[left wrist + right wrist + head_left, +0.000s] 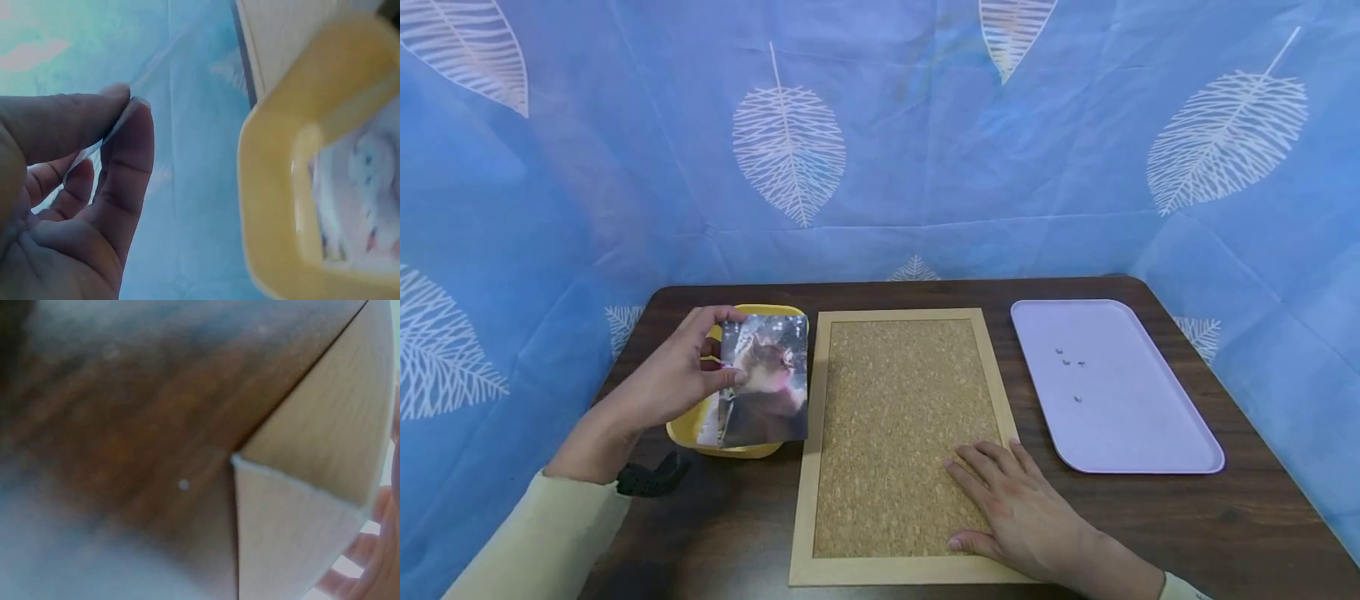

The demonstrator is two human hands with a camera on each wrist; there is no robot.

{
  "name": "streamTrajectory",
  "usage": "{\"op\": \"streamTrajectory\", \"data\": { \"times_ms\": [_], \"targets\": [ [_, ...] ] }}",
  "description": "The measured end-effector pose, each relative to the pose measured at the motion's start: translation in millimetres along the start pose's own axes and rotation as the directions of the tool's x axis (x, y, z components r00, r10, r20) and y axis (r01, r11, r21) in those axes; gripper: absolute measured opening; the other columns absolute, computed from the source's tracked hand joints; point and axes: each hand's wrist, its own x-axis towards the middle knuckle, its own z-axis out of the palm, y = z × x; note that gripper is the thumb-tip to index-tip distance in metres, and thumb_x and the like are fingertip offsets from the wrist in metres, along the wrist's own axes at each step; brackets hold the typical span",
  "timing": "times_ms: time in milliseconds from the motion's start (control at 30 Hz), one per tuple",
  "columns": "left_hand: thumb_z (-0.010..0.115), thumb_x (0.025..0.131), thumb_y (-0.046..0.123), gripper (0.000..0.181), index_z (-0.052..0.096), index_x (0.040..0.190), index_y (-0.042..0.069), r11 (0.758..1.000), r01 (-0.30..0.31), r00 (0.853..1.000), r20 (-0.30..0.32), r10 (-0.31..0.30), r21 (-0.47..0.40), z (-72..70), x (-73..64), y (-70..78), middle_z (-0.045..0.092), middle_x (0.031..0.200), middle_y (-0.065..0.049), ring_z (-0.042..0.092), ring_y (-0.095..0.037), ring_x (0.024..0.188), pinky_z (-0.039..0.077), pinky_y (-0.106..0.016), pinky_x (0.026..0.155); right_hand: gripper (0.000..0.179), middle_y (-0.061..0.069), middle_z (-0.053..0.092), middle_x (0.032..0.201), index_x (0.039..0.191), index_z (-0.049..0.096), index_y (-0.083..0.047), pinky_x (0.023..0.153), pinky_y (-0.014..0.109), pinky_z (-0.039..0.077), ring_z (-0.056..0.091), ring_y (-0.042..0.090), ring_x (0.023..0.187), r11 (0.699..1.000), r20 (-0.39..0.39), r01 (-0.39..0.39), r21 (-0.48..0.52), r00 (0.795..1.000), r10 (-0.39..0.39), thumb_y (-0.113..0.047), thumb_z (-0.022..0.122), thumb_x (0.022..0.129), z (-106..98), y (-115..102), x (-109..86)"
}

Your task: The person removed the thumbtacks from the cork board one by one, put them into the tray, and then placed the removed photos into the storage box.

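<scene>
A photo print of a cat (775,379) is pinched between the thumb and fingers of my left hand (681,367), held above the yellow basket (752,452). In the left wrist view the print shows only as a thin edge between thumb and fingertips, beside the yellow basket (269,212) with another picture (359,194) lying inside. My right hand (1026,512) rests with fingers spread on the lower right corner of a wood-framed cork board (902,417). The right wrist view shows the frame's corner (300,462) and part of that hand at the edge.
A lilac tray (1138,417) lies right of the board, with several tiny metallic pieces (1066,362) on it. All stand on a dark wooden table (1247,500). Blue leaf-patterned cloth (925,150) hangs behind and at both sides. A dark band (651,477) circles the left wrist.
</scene>
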Motion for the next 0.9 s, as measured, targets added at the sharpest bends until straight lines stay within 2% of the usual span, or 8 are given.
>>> {"op": "streamTrajectory", "data": {
  "times_ms": [67, 133, 300, 400, 533, 700, 800, 900],
  "targets": [
    [0.074, 0.097, 0.002, 0.066, 0.037, 0.151, 0.010, 0.999, -0.002, 1.000, -0.018, 0.003, 0.032, -10.8, 1.3, -2.4, 0.039, 0.143, -0.020, 0.062, -0.035, 0.110, 0.060, -0.035, 0.077, 0.087, 0.008, 0.051, 0.157, 0.155, 0.054, -0.019, 0.112, 0.073, 0.040, 0.046, 0.036, 0.144, 1.000, 0.004, -0.002, 0.000, 1.000, 0.002, -0.082, 0.039, 0.097, 0, 0, 0.0],
    [0.075, 0.097, 0.002, 0.066, 0.037, 0.151, 0.009, 0.999, -0.011, 1.000, -0.024, 0.011, 0.032, -18.8, 4.0, -5.5, 0.048, 0.135, -0.020, 0.064, -0.033, 0.104, 0.060, -0.034, 0.075, 0.088, 0.008, 0.051, 0.156, 0.154, 0.054, -0.019, 0.111, 0.073, 0.040, 0.046, 0.036, 0.144, 1.000, 0.005, -0.002, -0.003, 1.000, 0.002, -0.083, 0.039, 0.097, 0, 0, -0.2],
    [0.073, 0.098, 0.003, 0.067, 0.036, 0.153, 0.012, 0.998, 0.002, 1.000, 0.014, -0.001, -0.069, -35.6, 10.8, -17.5, 0.059, 0.113, -0.018, 0.065, -0.026, 0.094, 0.060, -0.035, 0.073, 0.087, 0.008, 0.052, 0.156, 0.153, 0.055, -0.018, 0.111, 0.072, 0.040, 0.047, 0.036, 0.143, 1.000, -0.006, 0.004, -0.017, 1.000, -0.004, -0.082, 0.038, 0.097, 1, 0, -0.5],
    [0.072, 0.098, 0.000, 0.067, 0.035, 0.153, 0.010, 0.990, 0.000, 1.000, 0.027, 0.004, -0.138, -42.8, 14.0, -27.5, 0.054, 0.120, -0.018, 0.066, -0.021, 0.097, 0.061, -0.034, 0.075, 0.086, 0.008, 0.052, 0.156, 0.153, 0.055, -0.019, 0.111, 0.072, 0.040, 0.047, 0.036, 0.143, 1.000, -0.014, 0.007, -0.020, 1.000, -0.007, -0.082, 0.039, 0.097, 2, 0, -0.5],
    [0.071, 0.098, -0.002, 0.069, 0.034, 0.155, 0.008, 0.984, 0.004, 1.000, 0.031, 0.001, -0.178, -46.3, 18.8, -39.1, 0.048, 0.133, -0.018, 0.066, -0.016, 0.105, 0.062, -0.032, 0.080, 0.087, 0.008, 0.052, 0.156, 0.154, 0.055, -0.019, 0.111, 0.072, 0.040, 0.047, 0.036, 0.143, 1.000, -0.024, 0.008, -0.022, 1.000, -0.009, -0.082, 0.040, 0.096, 4, 0, -1.2],
    [0.072, 0.098, -0.001, 0.069, 0.033, 0.154, 0.008, 0.983, 0.001, 0.999, 0.040, 0.007, -0.186, -47.5, 24.2, -46.3, 0.046, 0.136, -0.019, 0.065, -0.020, 0.108, 0.062, -0.033, 0.081, 0.086, 0.009, 0.052, 0.156, 0.154, 0.055, -0.019, 0.111, 0.072, 0.041, 0.048, 0.036, 0.143, 1.000, -0.037, 0.008, -0.024, 0.999, -0.009, -0.082, 0.041, 0.096, 5, -1, -1.4],
    [0.072, 0.098, 0.000, 0.067, 0.034, 0.153, 0.008, 0.985, -0.010, 0.999, 0.051, 0.019, -0.175, -47.1, 26.7, -49.7, 0.048, 0.134, -0.019, 0.066, -0.020, 0.106, 0.062, -0.034, 0.080, 0.086, 0.009, 0.052, 0.157, 0.154, 0.054, -0.019, 0.111, 0.072, 0.041, 0.047, 0.036, 0.144, 1.000, -0.037, 0.006, -0.024, 0.999, -0.007, -0.082, 0.041, 0.096, 6, -1, -1.4],
    [0.072, 0.099, 0.002, 0.066, 0.034, 0.153, 0.007, 0.988, 0.006, 0.997, 0.072, 0.005, -0.155, -47.0, 29.2, -53.2, 0.052, 0.130, -0.020, 0.066, -0.021, 0.103, 0.061, -0.035, 0.078, 0.086, 0.008, 0.052, 0.157, 0.154, 0.054, -0.019, 0.111, 0.072, 0.040, 0.047, 0.036, 0.144, 1.000, -0.033, 0.005, -0.024, 0.999, -0.006, -0.082, 0.041, 0.097, 5, -1, -0.9]
  ]
}}
